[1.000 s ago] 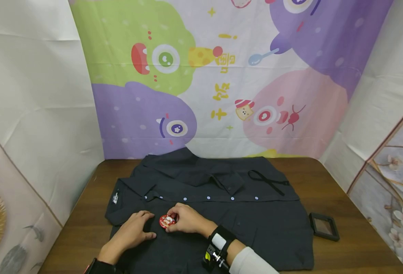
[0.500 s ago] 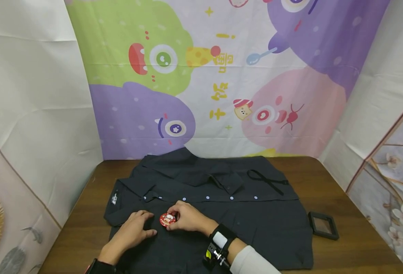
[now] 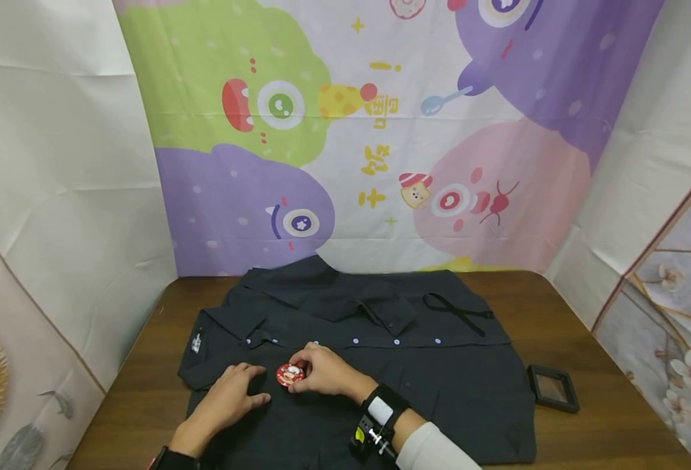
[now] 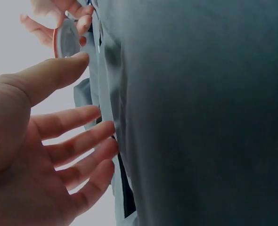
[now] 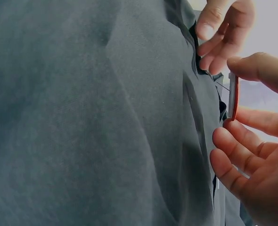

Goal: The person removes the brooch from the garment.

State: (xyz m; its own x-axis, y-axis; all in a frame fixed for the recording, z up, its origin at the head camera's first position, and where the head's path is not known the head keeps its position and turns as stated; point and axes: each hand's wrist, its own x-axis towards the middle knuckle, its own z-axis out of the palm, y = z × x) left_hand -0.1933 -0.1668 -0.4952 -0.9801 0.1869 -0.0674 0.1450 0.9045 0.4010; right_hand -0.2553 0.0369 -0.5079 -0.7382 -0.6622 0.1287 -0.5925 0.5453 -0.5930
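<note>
A black button-up shirt [image 3: 463,385] lies spread out on the brown table. My right hand [image 3: 328,372] pinches a round red pin badge [image 3: 289,375] by its edge, thumb on one side and fingers on the other, just above the shirt front. Its printed face shows in the head view, while the left wrist view catches the silvery back [image 4: 69,40]. In the right wrist view the badge [image 5: 234,96] stands edge-on, and a thin pin seems to stick out from it. Left of the badge, my left hand [image 3: 228,398] has its fingers spread and loosely bent, fingertips at the cloth, holding nothing.
A black square frame [image 3: 553,388] lies on the table [image 3: 592,431] at the shirt's right side. A thin black ribbon loop [image 3: 457,313] rests on the shirt's upper right. Behind the table hangs a cartoon-printed cloth [image 3: 375,235].
My right hand and the badge have shifted very slightly to the right and up in the head view. The left hand stays almost where it was.
</note>
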